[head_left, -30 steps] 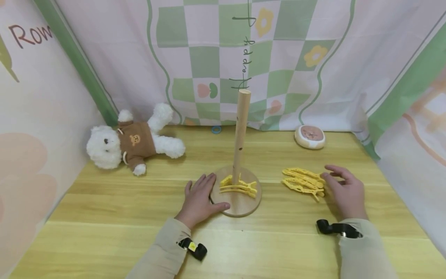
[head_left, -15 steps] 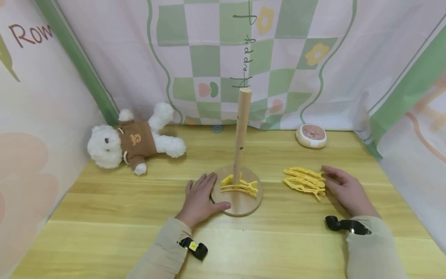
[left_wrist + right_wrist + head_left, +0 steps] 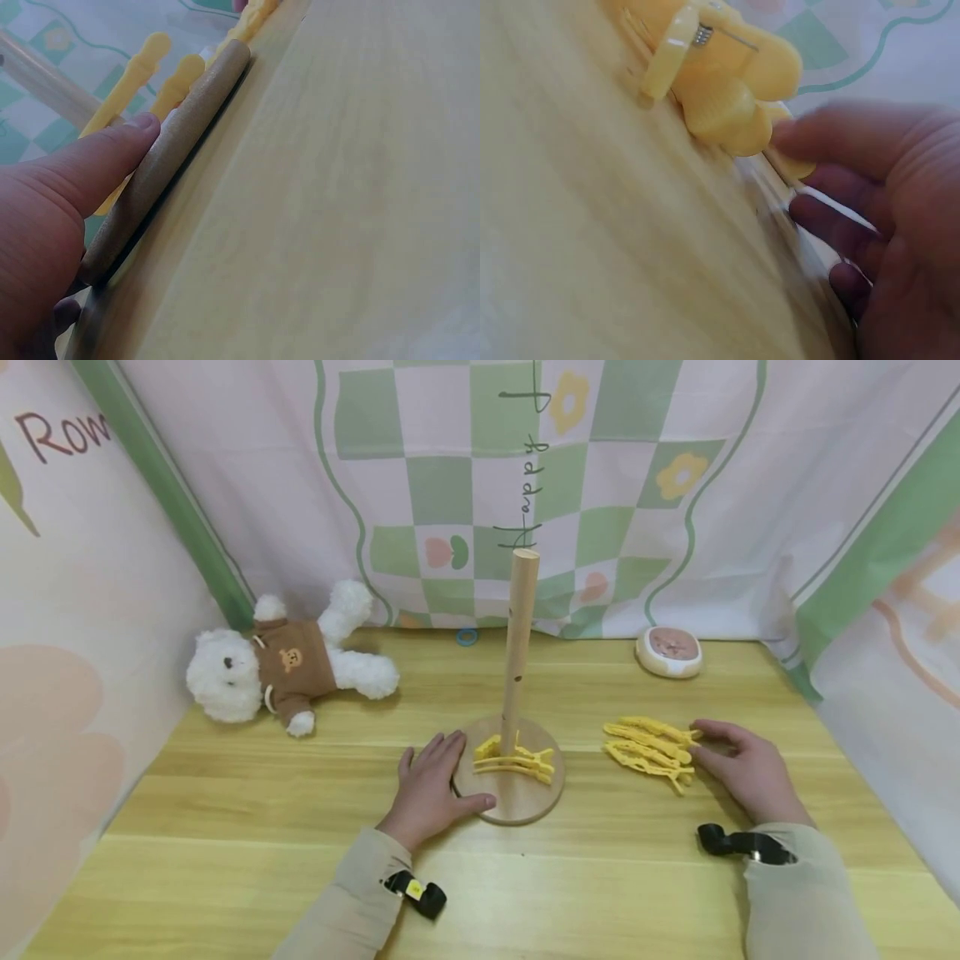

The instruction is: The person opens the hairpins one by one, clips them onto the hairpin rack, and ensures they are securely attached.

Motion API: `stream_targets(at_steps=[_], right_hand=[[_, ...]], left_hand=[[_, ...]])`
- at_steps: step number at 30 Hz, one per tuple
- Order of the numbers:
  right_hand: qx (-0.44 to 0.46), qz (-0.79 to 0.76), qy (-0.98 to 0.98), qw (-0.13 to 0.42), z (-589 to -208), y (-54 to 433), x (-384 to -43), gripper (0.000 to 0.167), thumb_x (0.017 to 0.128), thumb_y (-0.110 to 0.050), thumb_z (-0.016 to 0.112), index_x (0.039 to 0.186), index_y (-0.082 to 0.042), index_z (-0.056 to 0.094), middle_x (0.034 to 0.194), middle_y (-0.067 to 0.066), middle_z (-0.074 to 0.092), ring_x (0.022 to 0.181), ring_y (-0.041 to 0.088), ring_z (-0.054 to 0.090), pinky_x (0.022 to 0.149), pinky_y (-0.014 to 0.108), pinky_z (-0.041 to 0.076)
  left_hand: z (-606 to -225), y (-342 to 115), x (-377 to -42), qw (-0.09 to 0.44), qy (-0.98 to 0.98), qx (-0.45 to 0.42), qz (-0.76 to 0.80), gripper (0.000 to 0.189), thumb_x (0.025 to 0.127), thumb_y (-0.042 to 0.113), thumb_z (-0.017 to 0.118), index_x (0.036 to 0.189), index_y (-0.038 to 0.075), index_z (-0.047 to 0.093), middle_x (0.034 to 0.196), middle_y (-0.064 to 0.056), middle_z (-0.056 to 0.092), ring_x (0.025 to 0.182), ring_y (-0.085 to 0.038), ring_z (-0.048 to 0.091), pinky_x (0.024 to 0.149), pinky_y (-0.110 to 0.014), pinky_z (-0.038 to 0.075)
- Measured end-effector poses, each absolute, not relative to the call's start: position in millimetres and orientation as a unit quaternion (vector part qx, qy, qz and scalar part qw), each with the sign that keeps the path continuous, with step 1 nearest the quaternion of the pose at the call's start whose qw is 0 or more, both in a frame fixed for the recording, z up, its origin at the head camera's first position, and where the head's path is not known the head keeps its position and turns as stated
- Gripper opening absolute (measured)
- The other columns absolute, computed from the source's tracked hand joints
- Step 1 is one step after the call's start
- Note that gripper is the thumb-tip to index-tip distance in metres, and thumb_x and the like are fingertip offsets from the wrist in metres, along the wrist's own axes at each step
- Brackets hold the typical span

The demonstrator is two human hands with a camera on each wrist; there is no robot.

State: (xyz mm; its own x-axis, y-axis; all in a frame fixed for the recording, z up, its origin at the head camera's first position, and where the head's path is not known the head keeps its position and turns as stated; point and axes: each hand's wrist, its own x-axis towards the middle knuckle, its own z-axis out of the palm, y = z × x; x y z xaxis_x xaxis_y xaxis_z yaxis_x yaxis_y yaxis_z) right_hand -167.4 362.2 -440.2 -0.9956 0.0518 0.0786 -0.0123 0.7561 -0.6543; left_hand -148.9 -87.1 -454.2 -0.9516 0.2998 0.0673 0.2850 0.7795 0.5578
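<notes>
My left hand [image 3: 427, 795] rests at the left rim of a round wooden base [image 3: 517, 806], its fingers spread along the edge and its thumb [image 3: 112, 154] on top near the front. From the base rises an upright wooden post [image 3: 520, 635] with small dark holes. Several yellow plastic spring clips [image 3: 517, 767] lie on the base around the post's foot. To the right, more yellow clips [image 3: 645, 752] lie side by side on the table. My right hand [image 3: 750, 777] is at their right ends, thumb touching a clip and other fingers held apart; a metal spring [image 3: 703, 34] shows there.
A white plush bear [image 3: 296, 664] in a brown top lies at the back left. A small blue ring [image 3: 467, 637] sits by the back curtain [image 3: 442, 493]. At the back right is a rounded white device [image 3: 670, 653] with a pinkish face. Fabric walls close in both sides.
My right hand shifted right and its fingers drew back from over the clips; the loose clips then slid slightly left. My left hand and the wooden base stayed in place.
</notes>
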Motion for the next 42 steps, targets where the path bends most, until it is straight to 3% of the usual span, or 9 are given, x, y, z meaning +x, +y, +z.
stream_targets(at_steps=[3, 6, 12, 21, 26, 36, 42], right_hand=[[-0.022, 0.362, -0.93, 0.063, -441, 362, -167, 0.056, 0.094, -0.042, 0.07, 0.136, -0.005, 0.061, 0.121, 0.018, 0.067, 0.089, -0.005, 0.057, 0.077, 0.015, 0.042], [-0.023, 0.383, -0.92, 0.084, -441, 359, -168, 0.054, 0.092, -0.038, 0.074, 0.133, -0.004, 0.064, 0.115, 0.013, 0.07, 0.085, -0.014, 0.056, 0.074, 0.007, 0.043], [-0.013, 0.415, -0.903, 0.111, -434, 344, -169, 0.049, 0.089, -0.033, 0.078, 0.128, -0.005, 0.067, 0.103, -0.012, 0.071, 0.086, -0.009, 0.062, 0.074, 0.007, 0.047], [0.035, 0.392, -0.914, 0.101, -420, 316, -167, 0.039, 0.09, -0.033, 0.077, 0.121, -0.01, 0.072, 0.101, 0.003, 0.072, 0.085, 0.001, 0.062, 0.073, 0.011, 0.048], [0.056, 0.398, -0.912, 0.086, -415, 302, -166, 0.034, 0.09, -0.034, 0.078, 0.116, -0.013, 0.074, 0.103, 0.003, 0.073, 0.09, 0.002, 0.061, 0.078, 0.01, 0.044], [0.076, 0.461, -0.883, 0.05, -410, 281, -164, 0.032, 0.088, -0.031, 0.08, 0.114, -0.013, 0.076, 0.108, 0.003, 0.075, 0.091, 0.007, 0.063, 0.072, 0.015, 0.052], [0.097, 0.476, -0.873, 0.047, -409, 269, -164, 0.028, 0.087, -0.027, 0.081, 0.11, -0.013, 0.077, 0.106, 0.003, 0.074, 0.093, 0.012, 0.065, 0.076, 0.015, 0.052]], left_hand=[[-454, -87, -149, 0.012, 0.943, 0.155, 0.294, 0.105, 0.078, 0.066, 0.075, 0.156, 0.008, 0.035, 0.161, -0.007, 0.034, 0.15, -0.032, 0.026, 0.116, -0.066, 0.006], [-454, -87, -149, 0.012, 0.943, 0.155, 0.294, 0.105, 0.078, 0.066, 0.075, 0.156, 0.008, 0.035, 0.161, -0.008, 0.034, 0.149, -0.032, 0.026, 0.116, -0.066, 0.006], [-453, -87, -149, 0.014, 0.943, 0.151, 0.296, 0.105, 0.077, 0.066, 0.075, 0.156, 0.009, 0.035, 0.161, -0.008, 0.035, 0.15, -0.032, 0.026, 0.116, -0.065, 0.006], [-453, -87, -148, 0.013, 0.944, 0.153, 0.292, 0.105, 0.078, 0.066, 0.075, 0.156, 0.008, 0.035, 0.161, -0.008, 0.035, 0.149, -0.032, 0.026, 0.116, -0.065, 0.006], [-453, -87, -148, 0.011, 0.944, 0.155, 0.292, 0.105, 0.078, 0.066, 0.075, 0.156, 0.008, 0.035, 0.161, -0.008, 0.035, 0.15, -0.032, 0.026, 0.116, -0.065, 0.006], [-454, -87, -148, 0.012, 0.942, 0.154, 0.296, 0.105, 0.078, 0.066, 0.075, 0.156, 0.008, 0.035, 0.161, -0.008, 0.034, 0.15, -0.031, 0.026, 0.116, -0.065, 0.005], [-455, -86, -149, 0.014, 0.945, 0.153, 0.289, 0.106, 0.078, 0.066, 0.075, 0.157, 0.008, 0.035, 0.161, -0.008, 0.034, 0.15, -0.031, 0.025, 0.116, -0.066, 0.005]])
